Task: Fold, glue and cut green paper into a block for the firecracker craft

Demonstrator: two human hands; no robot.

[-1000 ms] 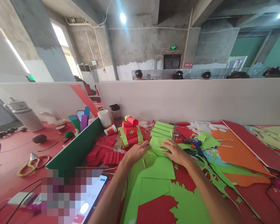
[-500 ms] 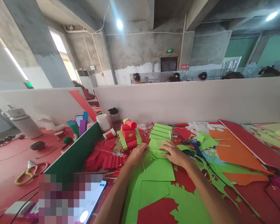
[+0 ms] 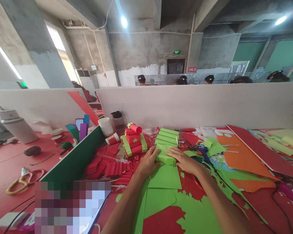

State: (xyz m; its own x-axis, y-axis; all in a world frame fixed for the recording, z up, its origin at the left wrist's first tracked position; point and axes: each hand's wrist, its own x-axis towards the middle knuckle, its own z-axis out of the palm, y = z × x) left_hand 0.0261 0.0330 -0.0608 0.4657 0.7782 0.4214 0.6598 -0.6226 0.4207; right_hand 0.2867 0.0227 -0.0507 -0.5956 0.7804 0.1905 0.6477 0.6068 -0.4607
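Both hands grip a folded piece of bright green paper (image 3: 165, 154) that stands a little puffed up between them. My left hand (image 3: 148, 162) holds its left side, thumb at the front and fingers along the far edge. On the other side my right hand (image 3: 185, 160) grips it the same way. Whether something is wrapped inside is hidden. Under the hands lie flat green sheets (image 3: 164, 177). Just beyond, several green paper rolls (image 3: 168, 137) lie side by side. To their left sits a stack of red paper rolls (image 3: 134, 140) with green bands and a star.
Folded red paper strips (image 3: 115, 168) lie left, beside a green divider board (image 3: 74, 159). A blue glue gun (image 3: 203, 151), its cord and green scraps lie right. Farther left are scissors (image 3: 24, 180) and a bottle (image 3: 14, 125). A white partition (image 3: 197, 105) runs behind; people sit beyond it.
The green paper between my hands has gone from flatter to a raised, rounded fold. My left hand has come over its left side, and my right hand now presses its right side.
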